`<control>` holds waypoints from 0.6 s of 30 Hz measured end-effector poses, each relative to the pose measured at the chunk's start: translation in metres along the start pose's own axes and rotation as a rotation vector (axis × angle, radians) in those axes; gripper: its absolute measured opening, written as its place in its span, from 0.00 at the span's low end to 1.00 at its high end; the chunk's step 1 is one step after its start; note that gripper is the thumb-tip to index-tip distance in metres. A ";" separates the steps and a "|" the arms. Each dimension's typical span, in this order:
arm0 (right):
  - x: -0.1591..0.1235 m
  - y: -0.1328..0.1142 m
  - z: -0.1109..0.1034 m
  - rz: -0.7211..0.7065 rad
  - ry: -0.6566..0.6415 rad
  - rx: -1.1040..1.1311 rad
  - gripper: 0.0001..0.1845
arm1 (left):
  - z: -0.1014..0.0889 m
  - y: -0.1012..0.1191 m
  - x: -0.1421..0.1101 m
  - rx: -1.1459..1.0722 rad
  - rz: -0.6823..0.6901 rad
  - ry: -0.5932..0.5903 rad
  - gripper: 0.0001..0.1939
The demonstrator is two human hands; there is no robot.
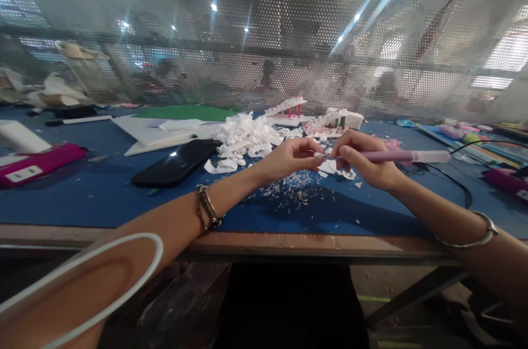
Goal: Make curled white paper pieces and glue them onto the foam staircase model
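My right hand (365, 159) is closed around a slim purple pen-shaped tool (390, 156) with a translucent end; its tip points left. My left hand (291, 159) pinches thumb and forefinger together right at that tip, and what sits between them is too small to make out. Both hands are above the blue tabletop (231, 203). Fine pale shavings (299, 189) are scattered below them. A heap of crumpled white paper scraps (249, 134) lies just beyond my left hand. Past my right hand stand small white pieces with green pegs (342, 118).
A black phone (177, 164) lies left of the scraps, near white and green sheets (185, 112). Magenta cases (45, 164) sit at far left and right. A black cable (457, 181) curves at right. White pieces with red pegs (289, 109) stand before a perforated metal screen (280, 24).
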State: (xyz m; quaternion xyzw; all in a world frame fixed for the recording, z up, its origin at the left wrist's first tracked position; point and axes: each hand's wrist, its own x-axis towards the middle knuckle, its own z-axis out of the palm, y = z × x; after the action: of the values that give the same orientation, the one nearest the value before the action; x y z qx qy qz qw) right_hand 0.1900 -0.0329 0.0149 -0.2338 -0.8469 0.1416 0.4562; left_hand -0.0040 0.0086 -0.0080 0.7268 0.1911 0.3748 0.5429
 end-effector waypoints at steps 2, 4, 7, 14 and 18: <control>0.000 0.000 0.000 -0.002 -0.010 -0.011 0.12 | 0.000 0.000 0.000 -0.007 -0.007 -0.009 0.15; 0.000 0.000 0.000 0.008 0.001 -0.034 0.12 | 0.000 0.000 0.000 -0.022 -0.012 -0.017 0.14; -0.001 0.000 0.000 0.013 0.013 -0.020 0.13 | -0.001 0.000 0.000 -0.030 -0.018 -0.005 0.13; -0.002 0.003 0.001 0.039 -0.032 -0.018 0.11 | -0.004 -0.001 0.000 0.082 0.003 0.016 0.16; -0.002 0.004 0.001 0.017 -0.030 -0.004 0.12 | -0.003 0.001 0.000 -0.006 -0.027 0.034 0.14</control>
State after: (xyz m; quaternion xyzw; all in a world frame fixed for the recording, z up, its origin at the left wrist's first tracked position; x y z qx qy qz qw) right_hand 0.1913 -0.0306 0.0114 -0.2400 -0.8518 0.1472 0.4419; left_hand -0.0059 0.0103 -0.0070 0.7161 0.2092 0.3802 0.5466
